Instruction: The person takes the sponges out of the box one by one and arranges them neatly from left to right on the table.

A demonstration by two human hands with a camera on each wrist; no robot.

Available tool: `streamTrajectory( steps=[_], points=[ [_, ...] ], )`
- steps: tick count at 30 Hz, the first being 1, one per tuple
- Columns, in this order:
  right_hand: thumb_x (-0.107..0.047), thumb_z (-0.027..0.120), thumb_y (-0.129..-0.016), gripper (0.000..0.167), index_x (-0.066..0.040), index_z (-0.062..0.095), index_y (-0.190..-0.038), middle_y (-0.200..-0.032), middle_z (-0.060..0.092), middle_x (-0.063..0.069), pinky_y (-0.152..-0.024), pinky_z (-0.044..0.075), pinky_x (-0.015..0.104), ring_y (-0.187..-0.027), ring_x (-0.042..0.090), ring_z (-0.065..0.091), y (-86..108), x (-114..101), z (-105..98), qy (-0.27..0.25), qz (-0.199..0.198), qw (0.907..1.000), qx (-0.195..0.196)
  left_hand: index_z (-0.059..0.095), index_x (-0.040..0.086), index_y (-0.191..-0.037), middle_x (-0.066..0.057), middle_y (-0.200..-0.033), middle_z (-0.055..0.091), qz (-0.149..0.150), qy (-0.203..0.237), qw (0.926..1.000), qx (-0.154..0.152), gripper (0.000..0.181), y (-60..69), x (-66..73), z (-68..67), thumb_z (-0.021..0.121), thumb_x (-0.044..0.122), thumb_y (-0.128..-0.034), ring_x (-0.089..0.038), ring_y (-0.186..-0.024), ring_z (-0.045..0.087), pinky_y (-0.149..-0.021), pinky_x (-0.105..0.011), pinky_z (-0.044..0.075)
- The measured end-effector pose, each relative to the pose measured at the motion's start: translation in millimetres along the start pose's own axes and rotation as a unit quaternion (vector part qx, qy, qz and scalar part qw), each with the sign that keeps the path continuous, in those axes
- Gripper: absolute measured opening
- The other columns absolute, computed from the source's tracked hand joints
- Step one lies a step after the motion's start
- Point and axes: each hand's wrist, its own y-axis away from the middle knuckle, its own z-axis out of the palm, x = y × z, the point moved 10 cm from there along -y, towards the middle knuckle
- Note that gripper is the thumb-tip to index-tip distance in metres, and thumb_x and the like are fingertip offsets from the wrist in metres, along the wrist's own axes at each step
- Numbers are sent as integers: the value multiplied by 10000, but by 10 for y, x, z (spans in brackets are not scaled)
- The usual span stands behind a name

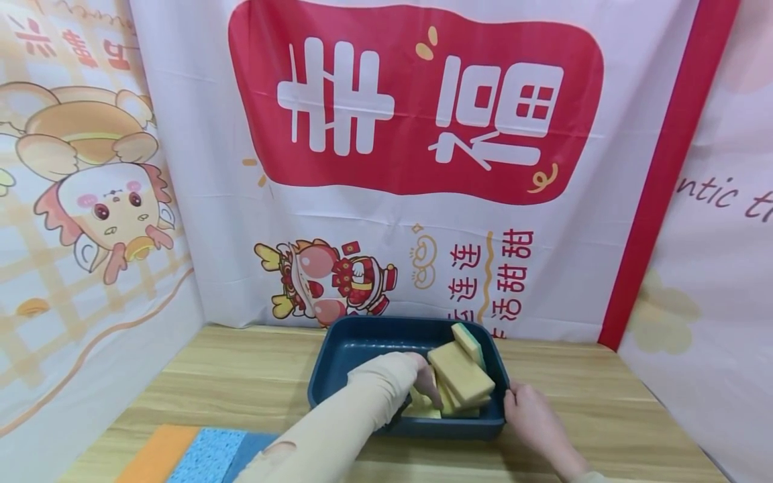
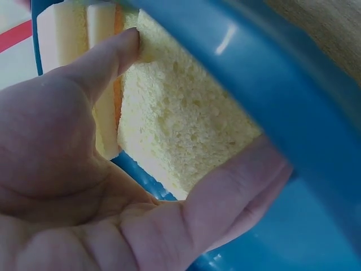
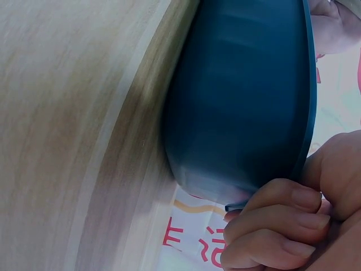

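Note:
A deep blue tray (image 1: 449, 429) holds several pale yellow sponges (image 1: 461, 372), heaped and tilted at its right end. My left hand (image 1: 426, 384) reaches inside, left of the heap. In the left wrist view, its thumb and fingers grip opposite edges of a porous yellow sponge (image 2: 183, 107) beside the tray wall (image 2: 304, 101). Two more sponges stand past the thumb, one with an orange layer (image 2: 117, 96). My right hand (image 1: 534, 419) holds the tray's right side near the front corner; in the right wrist view its curled fingers (image 3: 282, 220) are at the rim.
Orange (image 1: 158, 456), speckled light blue (image 1: 208, 455) and darker blue (image 1: 253, 448) flat pieces lie at the front left of the wooden table (image 1: 253, 369). A printed cloth (image 1: 199, 168) hangs behind the tray, with more printed cloth at both sides.

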Motion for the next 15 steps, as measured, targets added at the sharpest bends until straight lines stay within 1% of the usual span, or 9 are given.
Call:
streamTrajectory(
  steps=[3,5,6,8,11,13,15],
  points=[
    [-53,413,-994,337,163,577,-1194,-635,511,64,-450,436,299,-500,176,493,5,-4,-4,-6,-21,10000,26,603,38,-1259,-2,-1314,570,67,32,9997,-214,571,77,7,25,616,488,-907,-72,-1190,481,-950,-149,346],
    [-53,415,-992,324,154,594,-1165,-631,507,60,-445,428,297,-499,173,487,8,-13,-10,6,-59,10000,59,580,37,-1297,-13,-1351,550,35,169,9995,-259,604,122,-12,25,603,499,-909,-82,-1216,468,-963,-155,338],
    [-53,418,-989,313,144,608,-1140,-627,503,58,-442,422,295,-497,171,483,9,-15,-15,26,-70,9999,86,569,33,-1310,-27,-1355,547,-11,248,9994,-238,631,146,-30,15,601,514,-902,-98,-1216,473,-963,-166,350],
    [-51,421,-984,294,124,629,-1096,-619,494,54,-437,410,293,-494,167,472,10,-27,-24,65,-132,9998,137,548,21,-1327,-59,-1348,547,-127,589,9981,-163,676,176,-78,-4,620,526,-883,-138,-1211,488,-965,-200,376],
    [-47,427,-978,266,88,650,-1031,-610,481,46,-433,397,289,-494,160,463,8,-39,-37,96,-212,9995,218,526,30,-1358,-77,-1338,547,-232,869,9959,-22,734,187,-152,-30,636,553,-855,-168,-1190,507,-946,-238,415],
    [-42,426,-977,259,80,651,-1015,-608,477,45,-432,394,288,-493,159,462,9,-45,-41,92,-258,9993,250,515,32,-1370,-85,-1341,541,-225,958,9951,-9,741,183,-179,-29,638,548,-853,-177,-1189,506,-943,-245,420],
    [-40,425,-976,259,81,650,-1016,-607,476,45,-431,395,287,-494,157,464,10,-45,-41,74,-269,9993,260,504,44,-1391,-80,-1370,523,-182,890,9958,-62,743,181,-192,-16,624,550,-860,-169,-1211,488,-953,-237,408]
  ],
)
